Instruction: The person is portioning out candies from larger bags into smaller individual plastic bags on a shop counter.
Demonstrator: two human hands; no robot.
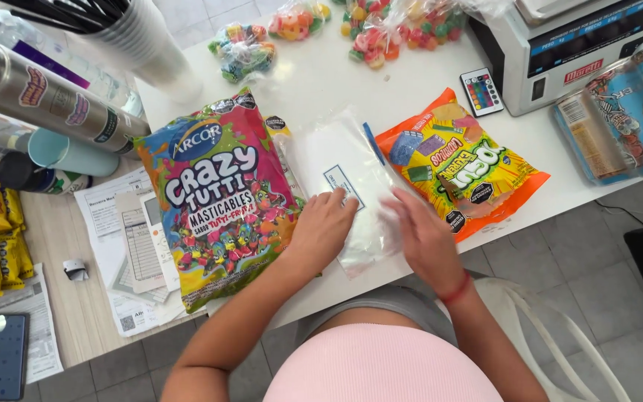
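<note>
The near part of the clear plastic bag (pixel 344 179) is covered by both hands. The right hand (pixel 424 237) is blurred, so its fingers cannot be told apart. The blue packages (pixel 623 112) are cut off by the right edge, and the stacked cups (pixel 143 37) by the top edge.

Both hands lay flat on a stack of clear plastic zip bags with a blue seal strip (pixel 344 175) at the front edge of a white table (pixel 321 82). Left hand (pixel 321 227) palm down on the near left corner; right hand (pixel 426 234) palm down on the right side, blurred, a red cord at its wrist. Just left of the bags lay a large multicoloured sweet packet (pixel 221 197); just right, an orange sweet packet (pixel 459 164). Small filled bags of coloured sweets (pixel 243 48) sat at the table's far side. A small white remote with coloured buttons (pixel 481 91) lay beside a grey machine with a dark display (pixel 589 45).
</note>
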